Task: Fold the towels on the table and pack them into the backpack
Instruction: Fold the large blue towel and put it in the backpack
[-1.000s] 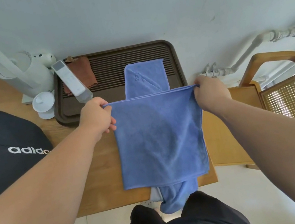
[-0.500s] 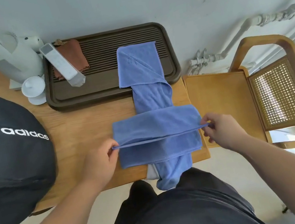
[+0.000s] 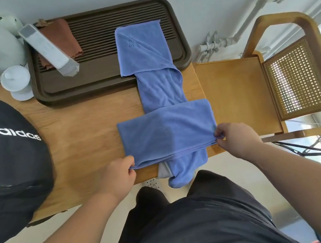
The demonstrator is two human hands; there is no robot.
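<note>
2 blue towels lie in front of me on the wooden worktop [image 3: 85, 138], crossing each other at about a right angle. The folded towel [image 3: 167, 130] sits on top, near the worktop's front edge, as a flat band with its long axis running left to right. Its folded side faces away from me and its stacked loose edges face toward me. My left hand [image 3: 117, 176] pinches the near left corner of that band between thumb and curled fingers. My right hand [image 3: 237, 137] pinches the near right corner the same way, just at the worktop's right end. Both hands are narrow, closed on the cloth.

The second towel [image 3: 160, 87] lies under the band with its long axis pointing away from me. Its far end rests on the dark brown slatted tray [image 3: 105, 83], and its near end hangs over the front edge of the worktop. A bit of grey cloth [image 3: 163, 171] shows beside that hanging end.

The black backpack [image 3: 3, 170] with white lettering stands at the left of the worktop, well apart from both towels; I cannot tell whether it is open. 1 brown cloth [image 3: 61, 36] and a white slab-shaped device [image 3: 48, 49] lie on the tray's left part. A wooden chair [image 3: 297, 75] with a cane back stands at the right.
</note>
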